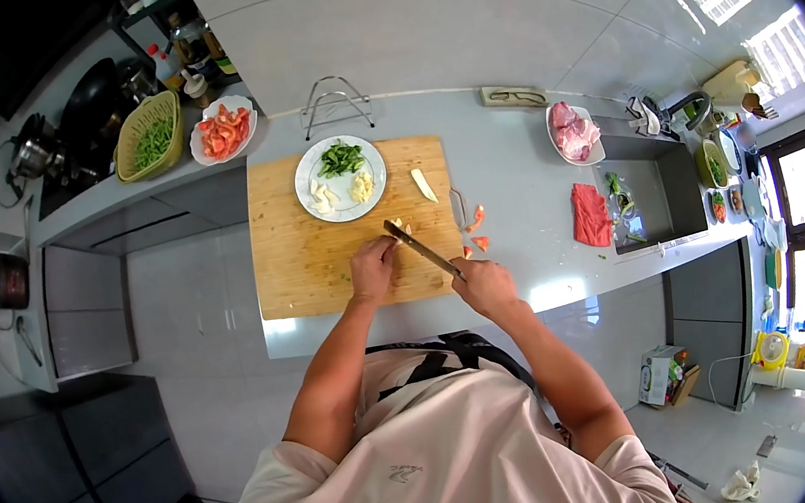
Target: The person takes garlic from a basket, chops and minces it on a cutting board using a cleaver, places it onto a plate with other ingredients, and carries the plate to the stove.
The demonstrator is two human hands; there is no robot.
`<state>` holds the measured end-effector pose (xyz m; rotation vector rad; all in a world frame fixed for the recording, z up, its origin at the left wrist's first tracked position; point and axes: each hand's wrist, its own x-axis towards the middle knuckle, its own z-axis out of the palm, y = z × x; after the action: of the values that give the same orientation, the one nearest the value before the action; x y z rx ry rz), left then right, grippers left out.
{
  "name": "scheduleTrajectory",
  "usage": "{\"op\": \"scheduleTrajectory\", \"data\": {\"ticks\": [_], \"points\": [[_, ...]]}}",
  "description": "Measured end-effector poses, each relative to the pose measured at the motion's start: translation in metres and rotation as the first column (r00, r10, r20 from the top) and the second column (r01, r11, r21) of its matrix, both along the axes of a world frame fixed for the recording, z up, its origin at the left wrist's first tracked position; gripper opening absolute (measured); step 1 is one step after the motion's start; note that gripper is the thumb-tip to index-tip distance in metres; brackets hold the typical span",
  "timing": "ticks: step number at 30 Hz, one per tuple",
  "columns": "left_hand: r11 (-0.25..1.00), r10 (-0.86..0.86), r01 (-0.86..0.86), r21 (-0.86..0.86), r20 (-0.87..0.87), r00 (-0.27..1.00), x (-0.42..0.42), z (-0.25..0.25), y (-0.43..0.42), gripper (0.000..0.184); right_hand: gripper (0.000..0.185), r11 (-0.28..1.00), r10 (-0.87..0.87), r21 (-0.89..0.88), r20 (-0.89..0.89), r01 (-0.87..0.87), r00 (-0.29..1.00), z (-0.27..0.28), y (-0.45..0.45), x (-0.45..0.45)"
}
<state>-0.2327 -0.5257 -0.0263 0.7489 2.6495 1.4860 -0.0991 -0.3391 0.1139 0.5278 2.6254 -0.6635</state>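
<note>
My right hand (pixel 484 285) is wrapped round the handle of a kitchen knife (pixel 425 249), its blade slanting up and left over the wooden cutting board (pixel 299 264). Close to the blade tip, my left hand (pixel 374 265) rests on the board with its fingers bent together; what they press on is mostly hidden. Small pale yellow pieces (pixel 404 226) lie right by the blade. Above my hands, a white plate (pixel 314 202) on the board holds chopped greens (pixel 342 157) and two small heaps of pale chopped pieces (pixel 361 187). A longer pale piece (pixel 424 186) lies right of the plate.
Orange-red scraps (pixel 480 242) lie right of the board. Farther right are a bowl of raw meat (pixel 575 135), a red cloth (pixel 591 215) and the sink (pixel 666 189). At left stand a bowl of cut tomatoes (pixel 224 133) and a basket of greens (pixel 151 142). A wire rack (pixel 335 104) stands behind.
</note>
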Motion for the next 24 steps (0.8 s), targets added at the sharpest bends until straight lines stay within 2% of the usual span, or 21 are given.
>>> {"op": "scheduleTrajectory", "data": {"ticks": [7, 13, 16, 19, 24], "points": [[1.0, -0.024, 0.024, -0.008, -0.031, 0.999, -0.002, -0.004, -0.001, 0.013, 0.027, 0.999, 0.012, 0.035, 0.037, -0.013, 0.999, -0.003, -0.008, -0.005], [0.999, -0.028, 0.029, 0.044, -0.009, 1.0, 0.001, 0.007, -0.002, 0.012, 0.03, 0.996, -0.075, -0.047, 0.047, 0.078, 0.996, -0.019, 0.001, -0.003], [1.0, -0.013, 0.013, -0.011, 0.018, 1.0, 0.001, 0.002, 0.0, 0.013, 0.029, 0.998, -0.053, -0.034, 0.057, 0.055, 0.997, -0.004, 0.002, 0.0], [0.999, -0.02, 0.021, 0.03, -0.03, 0.999, -0.001, -0.005, -0.001, 0.013, 0.027, 0.999, -0.033, -0.022, 0.069, 0.035, 0.997, 0.006, 0.001, 0.0], [1.0, -0.024, 0.024, -0.011, -0.031, 0.999, 0.0, -0.004, -0.001, 0.012, 0.028, 1.0, -0.022, -0.004, 0.054, 0.022, 0.998, -0.01, -0.004, -0.002]]}}
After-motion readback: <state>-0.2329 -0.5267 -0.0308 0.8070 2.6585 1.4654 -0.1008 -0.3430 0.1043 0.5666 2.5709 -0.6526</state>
